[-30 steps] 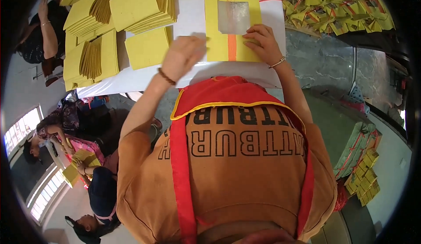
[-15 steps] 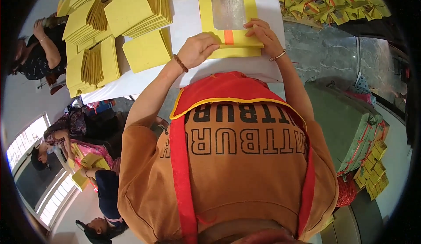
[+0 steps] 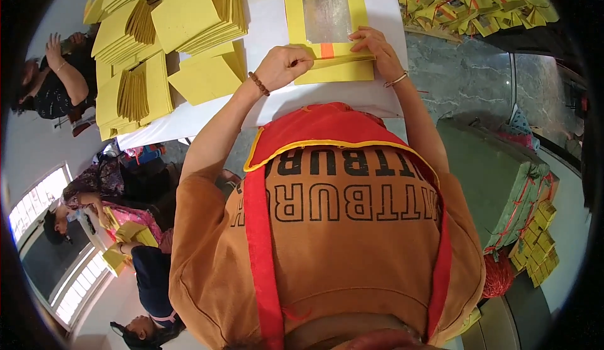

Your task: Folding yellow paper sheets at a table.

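Observation:
On the white table in front of me lies a stack of yellow paper sheets (image 3: 308, 20), the top one bearing a silver square (image 3: 327, 20) and an orange stripe. Its near edge is lifted into a narrow fold (image 3: 343, 62). My left hand (image 3: 286, 67) is closed, pinching the left end of that fold between thumb and fingers. At the right end, the fingers of my right hand (image 3: 377, 51) are bent over the paper's edge; its thumb is mostly hidden. More yellow paper (image 3: 343, 74) shows underneath, nearer me.
Piles of folded yellow paper (image 3: 189, 10) cover the table's left side, with a smaller folded bundle (image 3: 204, 76) beside my left forearm. Heaped yellow papers (image 3: 472, 1) stand beyond the right edge. A green wrapped bale (image 3: 484, 180) is at my right. Other people sit at left.
The folded edge has moved away from me, showing more of the paper beneath. My right fingers have curled closer together. The small bundle at left has spread slightly.

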The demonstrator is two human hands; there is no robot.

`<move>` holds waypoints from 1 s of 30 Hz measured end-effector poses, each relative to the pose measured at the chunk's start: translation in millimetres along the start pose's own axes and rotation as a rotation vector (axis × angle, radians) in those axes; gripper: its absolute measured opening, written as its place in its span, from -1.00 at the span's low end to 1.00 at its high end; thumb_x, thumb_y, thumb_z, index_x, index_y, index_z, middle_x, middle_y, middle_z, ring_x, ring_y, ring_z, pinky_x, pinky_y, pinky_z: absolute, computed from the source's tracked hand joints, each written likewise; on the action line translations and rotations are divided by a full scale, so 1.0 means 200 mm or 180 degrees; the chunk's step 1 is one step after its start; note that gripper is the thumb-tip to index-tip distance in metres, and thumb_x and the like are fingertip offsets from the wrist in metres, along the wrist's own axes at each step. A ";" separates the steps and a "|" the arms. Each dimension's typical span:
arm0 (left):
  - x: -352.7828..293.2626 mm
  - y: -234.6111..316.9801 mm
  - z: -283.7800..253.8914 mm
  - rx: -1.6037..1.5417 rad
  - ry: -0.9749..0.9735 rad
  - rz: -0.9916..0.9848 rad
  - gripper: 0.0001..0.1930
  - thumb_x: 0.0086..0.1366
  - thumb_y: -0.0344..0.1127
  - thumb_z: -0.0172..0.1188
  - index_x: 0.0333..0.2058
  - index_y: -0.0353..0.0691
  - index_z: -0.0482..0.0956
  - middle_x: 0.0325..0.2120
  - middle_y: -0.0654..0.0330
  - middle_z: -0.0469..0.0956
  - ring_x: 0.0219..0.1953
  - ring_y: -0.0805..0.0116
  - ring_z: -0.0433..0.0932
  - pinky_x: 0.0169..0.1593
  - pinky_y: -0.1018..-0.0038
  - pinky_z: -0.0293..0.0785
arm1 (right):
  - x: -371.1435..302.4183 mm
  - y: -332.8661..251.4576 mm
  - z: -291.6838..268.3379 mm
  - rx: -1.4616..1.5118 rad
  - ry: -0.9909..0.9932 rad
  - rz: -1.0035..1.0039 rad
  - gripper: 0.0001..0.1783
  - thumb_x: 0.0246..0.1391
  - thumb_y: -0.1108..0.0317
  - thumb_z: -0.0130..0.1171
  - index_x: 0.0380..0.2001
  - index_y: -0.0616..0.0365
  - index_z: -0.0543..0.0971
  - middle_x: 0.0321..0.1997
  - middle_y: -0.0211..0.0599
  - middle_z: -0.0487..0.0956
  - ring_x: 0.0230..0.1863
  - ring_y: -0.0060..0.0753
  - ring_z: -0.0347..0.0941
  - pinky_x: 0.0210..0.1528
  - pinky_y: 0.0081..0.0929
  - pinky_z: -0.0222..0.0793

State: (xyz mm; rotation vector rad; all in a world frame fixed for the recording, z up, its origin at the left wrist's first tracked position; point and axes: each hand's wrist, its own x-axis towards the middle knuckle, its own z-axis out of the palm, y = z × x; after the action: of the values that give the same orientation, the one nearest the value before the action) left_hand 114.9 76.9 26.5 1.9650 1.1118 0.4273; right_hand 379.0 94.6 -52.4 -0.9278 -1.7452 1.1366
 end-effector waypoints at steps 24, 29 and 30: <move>0.03 -0.09 -0.01 -0.1314 0.0026 -0.0897 -0.80 0.17 -0.32 0.11 -0.38 -0.39 0.55 -0.57 0.24 0.46 -0.53 0.56 0.35 -0.42 0.59 0.33 | -0.01 -0.07 0.00 -0.0736 -0.0235 -0.0007 -0.74 0.02 0.30 0.09 -0.21 0.16 0.54 -0.02 -0.37 0.47 0.22 -0.22 0.11 0.26 -0.34 -0.03; -0.03 -0.07 -0.05 -0.0500 0.0039 0.0588 -0.62 0.09 -0.27 0.23 -0.09 -0.22 0.49 -0.17 0.15 0.47 -0.14 0.31 0.38 -0.11 0.47 0.32 | -0.02 0.02 0.01 -0.0260 -0.0048 0.0150 -0.67 -0.12 0.44 0.24 -0.19 0.12 0.53 -0.01 -0.38 0.45 0.19 -0.24 0.15 0.22 -0.36 0.04; -0.03 -0.08 -0.05 -0.0500 0.0050 0.0585 -0.62 0.09 -0.27 0.23 -0.09 -0.22 0.49 -0.17 0.15 0.47 -0.14 0.31 0.38 -0.11 0.47 0.32 | -0.02 0.02 0.03 0.0206 0.0225 0.0502 -0.68 -0.13 0.43 0.26 -0.21 0.10 0.53 0.00 -0.39 0.44 0.16 -0.25 0.19 0.19 -0.37 0.09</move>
State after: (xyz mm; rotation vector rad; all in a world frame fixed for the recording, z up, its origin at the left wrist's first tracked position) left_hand 96.5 81.9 21.0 1.9336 0.8822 0.6100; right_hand 376.2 90.8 -58.7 -1.0679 -1.5916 1.2384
